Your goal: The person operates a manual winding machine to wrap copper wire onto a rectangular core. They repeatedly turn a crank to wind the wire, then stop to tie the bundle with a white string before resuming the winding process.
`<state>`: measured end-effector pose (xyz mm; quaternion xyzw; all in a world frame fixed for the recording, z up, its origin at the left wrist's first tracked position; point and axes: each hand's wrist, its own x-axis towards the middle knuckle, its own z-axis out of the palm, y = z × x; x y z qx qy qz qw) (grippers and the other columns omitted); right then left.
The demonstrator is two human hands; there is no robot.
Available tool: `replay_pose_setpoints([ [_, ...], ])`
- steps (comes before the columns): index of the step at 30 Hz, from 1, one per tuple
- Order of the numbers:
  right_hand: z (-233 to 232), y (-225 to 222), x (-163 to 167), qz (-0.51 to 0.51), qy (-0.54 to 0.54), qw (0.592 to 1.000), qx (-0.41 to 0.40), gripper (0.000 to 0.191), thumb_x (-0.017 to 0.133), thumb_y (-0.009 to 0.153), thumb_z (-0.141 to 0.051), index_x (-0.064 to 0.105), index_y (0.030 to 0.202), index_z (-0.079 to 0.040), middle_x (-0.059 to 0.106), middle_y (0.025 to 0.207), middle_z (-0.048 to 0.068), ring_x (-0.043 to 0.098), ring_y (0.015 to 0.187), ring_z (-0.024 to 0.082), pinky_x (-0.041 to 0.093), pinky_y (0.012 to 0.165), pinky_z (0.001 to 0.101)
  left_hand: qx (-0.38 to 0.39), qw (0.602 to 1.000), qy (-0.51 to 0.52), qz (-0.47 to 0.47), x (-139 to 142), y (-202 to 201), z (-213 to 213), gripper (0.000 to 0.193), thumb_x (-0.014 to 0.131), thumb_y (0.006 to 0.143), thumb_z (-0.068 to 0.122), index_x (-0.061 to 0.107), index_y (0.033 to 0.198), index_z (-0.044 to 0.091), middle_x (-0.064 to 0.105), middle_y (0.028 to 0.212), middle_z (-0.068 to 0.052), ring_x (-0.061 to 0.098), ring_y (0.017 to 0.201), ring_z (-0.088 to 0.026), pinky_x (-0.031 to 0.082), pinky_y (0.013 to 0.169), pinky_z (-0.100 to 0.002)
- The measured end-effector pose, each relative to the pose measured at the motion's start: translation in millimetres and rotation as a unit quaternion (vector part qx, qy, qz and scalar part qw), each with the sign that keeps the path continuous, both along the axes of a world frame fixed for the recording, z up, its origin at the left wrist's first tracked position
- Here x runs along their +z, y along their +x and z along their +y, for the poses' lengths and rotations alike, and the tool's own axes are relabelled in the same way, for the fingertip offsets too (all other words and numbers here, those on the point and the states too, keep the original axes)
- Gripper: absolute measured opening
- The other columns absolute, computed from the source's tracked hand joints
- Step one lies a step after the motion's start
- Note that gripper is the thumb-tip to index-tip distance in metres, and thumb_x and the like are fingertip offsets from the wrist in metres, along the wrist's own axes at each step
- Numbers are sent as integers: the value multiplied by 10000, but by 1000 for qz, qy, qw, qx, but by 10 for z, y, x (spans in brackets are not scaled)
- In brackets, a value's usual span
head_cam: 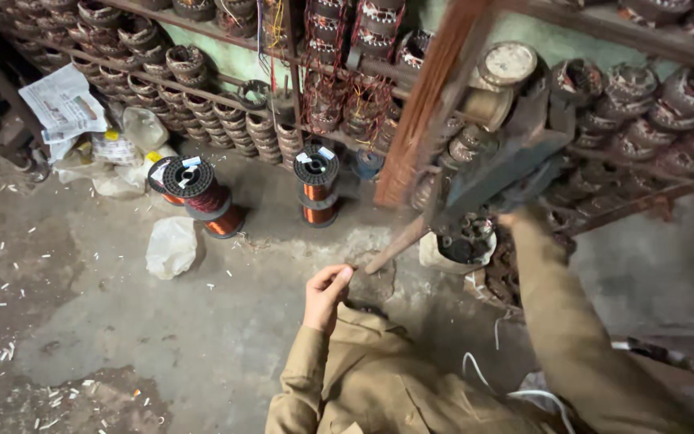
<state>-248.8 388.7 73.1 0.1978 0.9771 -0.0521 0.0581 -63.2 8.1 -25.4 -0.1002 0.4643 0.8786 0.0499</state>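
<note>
My left hand (327,293) is raised in front of me with thumb and fingers pinched together; I cannot make out anything between them. It sits just left of the tip of a wooden stick (395,247). A blurred band of copper wire (427,96) slants down from the top. My right sleeve (548,305) reaches up to a dark, blurred machine part (508,177), which hides my right hand. Both sleeves are tan.
Spools of copper wire stand on the concrete floor: a stacked pair (316,189) and others (198,193) to the left. A white plastic bag (172,245) and newspaper (62,100) lie nearby. Shelves (202,76) full of wound stators line the wall.
</note>
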Motion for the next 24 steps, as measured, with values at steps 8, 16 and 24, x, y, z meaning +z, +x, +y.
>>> replay_pose_setpoints([
  [8,443,1597,390,37,50,998,4,394,745,814,-541,819,1072,-253,774,935,141,744,894,380,579,791,504,-35,999,10,1,-58,-100,-25,164,755,920,143,765,1012,8,546,692,61,413,576,-44,293,512,-243],
  [16,799,-116,1379,202,188,961,6,295,782,857,-417,822,1118,-285,739,874,165,716,806,385,568,744,485,11,1000,-13,-13,-182,-144,49,156,764,916,134,752,995,1,588,719,47,465,608,-51,337,532,-243],
  [24,-56,-243,270,57,65,996,-10,354,776,803,-445,811,1102,-259,751,907,164,718,848,392,556,759,501,-1,1000,10,-12,-145,120,-41,163,750,916,136,769,1016,8,581,712,52,462,600,-47,329,529,-235],
])
